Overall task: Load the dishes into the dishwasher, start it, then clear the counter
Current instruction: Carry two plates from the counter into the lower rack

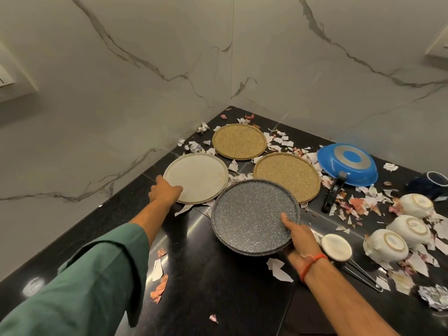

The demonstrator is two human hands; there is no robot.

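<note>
My right hand grips the near right rim of a grey speckled plate, thumb on top, holding it slightly above the black counter; it looks like two stacked plates. My left hand grips the near left rim of a white plate lying on the counter. Two tan speckled plates lie behind, one at the back and one to the right.
A blue pan lies upside down at the right, next to a dark blue mug. Three white bowls sit overturned, with a small metal strainer nearby. Torn paper scraps and peels litter the counter. Marble walls close off the corner.
</note>
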